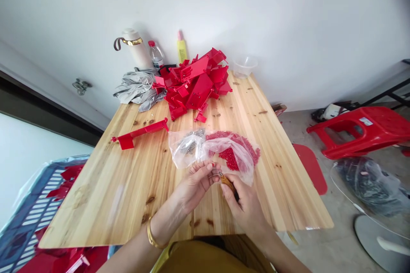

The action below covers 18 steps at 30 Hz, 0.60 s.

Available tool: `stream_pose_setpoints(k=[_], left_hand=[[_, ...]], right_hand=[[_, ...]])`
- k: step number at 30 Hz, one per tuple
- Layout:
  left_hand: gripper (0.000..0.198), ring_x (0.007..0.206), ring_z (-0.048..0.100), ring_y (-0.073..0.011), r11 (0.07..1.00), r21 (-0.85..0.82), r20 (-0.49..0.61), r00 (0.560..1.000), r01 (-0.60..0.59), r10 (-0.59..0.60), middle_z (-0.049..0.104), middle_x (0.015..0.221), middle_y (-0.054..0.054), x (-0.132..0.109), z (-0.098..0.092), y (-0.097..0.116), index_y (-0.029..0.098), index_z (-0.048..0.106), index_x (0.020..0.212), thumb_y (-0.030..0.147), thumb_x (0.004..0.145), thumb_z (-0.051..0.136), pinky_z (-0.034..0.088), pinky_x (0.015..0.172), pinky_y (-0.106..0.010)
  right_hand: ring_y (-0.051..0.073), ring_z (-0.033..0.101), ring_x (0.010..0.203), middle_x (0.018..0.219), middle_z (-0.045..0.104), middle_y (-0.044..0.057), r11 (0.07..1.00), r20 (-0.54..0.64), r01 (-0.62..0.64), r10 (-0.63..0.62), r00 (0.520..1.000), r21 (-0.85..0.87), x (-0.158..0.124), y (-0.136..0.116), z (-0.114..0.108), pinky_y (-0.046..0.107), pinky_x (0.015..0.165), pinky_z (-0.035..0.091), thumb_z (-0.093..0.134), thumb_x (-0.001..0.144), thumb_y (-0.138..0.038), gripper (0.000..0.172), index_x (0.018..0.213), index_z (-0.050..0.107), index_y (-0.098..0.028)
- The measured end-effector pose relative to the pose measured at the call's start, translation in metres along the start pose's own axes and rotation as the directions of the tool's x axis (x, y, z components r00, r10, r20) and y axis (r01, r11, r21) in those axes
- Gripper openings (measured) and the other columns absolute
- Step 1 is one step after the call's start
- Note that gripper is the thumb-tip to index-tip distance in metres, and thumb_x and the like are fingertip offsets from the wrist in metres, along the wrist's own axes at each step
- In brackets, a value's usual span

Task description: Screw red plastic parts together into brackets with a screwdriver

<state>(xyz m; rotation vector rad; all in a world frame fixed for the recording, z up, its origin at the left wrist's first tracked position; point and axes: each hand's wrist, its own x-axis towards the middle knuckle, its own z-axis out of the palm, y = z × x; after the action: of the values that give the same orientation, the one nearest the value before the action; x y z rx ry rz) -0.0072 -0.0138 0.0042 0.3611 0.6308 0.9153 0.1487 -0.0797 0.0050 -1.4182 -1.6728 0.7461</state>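
Observation:
My left hand (201, 175) is closed in a pinch on a small red plastic piece (213, 164). Wrapped in my right hand (241, 198) is a short amber-handled tool (228, 183), its metal tip close to the left fingertips; the tip's exact shape is too small to make out. Just beyond both hands lies a clear plastic bag (179, 158), with small silvery metal parts (194, 140) and many small red pieces (229, 158) spread on it. A long red plastic part (141, 133) rests alone on the wooden table (128, 204), left of the bag.
Red plastic parts are heaped (198, 83) at the back, beside a grey cloth (139, 87), a white flask (137, 49), bottles (156, 55) and a clear tub (245, 67). A blue crate (35, 204) holds red parts at lower left. A red stool (368, 130) stands right.

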Motion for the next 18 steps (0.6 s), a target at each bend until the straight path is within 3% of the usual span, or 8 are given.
stream_pose_setpoints(k=[13, 15, 18], left_hand=[[0.018, 0.084, 0.063, -0.0147, 1.000, 0.010, -0.005, 1.000, 0.014, -0.014, 0.071, 0.090, -0.007, -0.004, -0.001, -0.010, 0.012, 0.075, 0.086, 0.025, 0.077, 0.082, 0.050, 0.081, -0.027], [0.018, 0.083, 0.062, -0.0138, 0.999, 0.047, -0.008, 1.000, -0.014, 0.015, 0.070, 0.089, -0.006, -0.005, -0.001, -0.012, 0.012, 0.075, 0.087, 0.026, 0.077, 0.082, 0.049, 0.082, -0.026], [0.018, 0.078, 0.060, -0.0116, 0.994, 0.094, -0.006, 0.999, -0.047, 0.048, 0.069, 0.084, -0.004, -0.006, 0.000, -0.016, 0.014, 0.075, 0.089, 0.026, 0.078, 0.082, 0.048, 0.078, -0.024]], right_hand=[[0.024, 0.070, 0.104, 0.119, 0.072, 0.012, 1.000, 0.025, -0.013, 0.013, 1.000, -0.009, 0.002, -0.003, 0.004, 0.034, 0.086, 0.054, 0.045, 0.100, -0.025, 0.029, 0.124, 0.060, -0.019], [0.022, 0.069, 0.098, 0.111, 0.072, 0.011, 0.997, 0.055, -0.069, 0.067, 0.996, 0.038, 0.003, -0.004, 0.002, 0.033, 0.083, 0.053, 0.044, 0.101, -0.028, 0.028, 0.122, 0.060, -0.019], [0.017, 0.062, 0.070, 0.078, 0.066, 0.003, 0.964, 0.147, -0.214, 0.192, 0.970, 0.157, 0.006, -0.005, -0.002, 0.028, 0.065, 0.047, 0.044, 0.102, -0.036, 0.026, 0.106, 0.063, -0.018]])
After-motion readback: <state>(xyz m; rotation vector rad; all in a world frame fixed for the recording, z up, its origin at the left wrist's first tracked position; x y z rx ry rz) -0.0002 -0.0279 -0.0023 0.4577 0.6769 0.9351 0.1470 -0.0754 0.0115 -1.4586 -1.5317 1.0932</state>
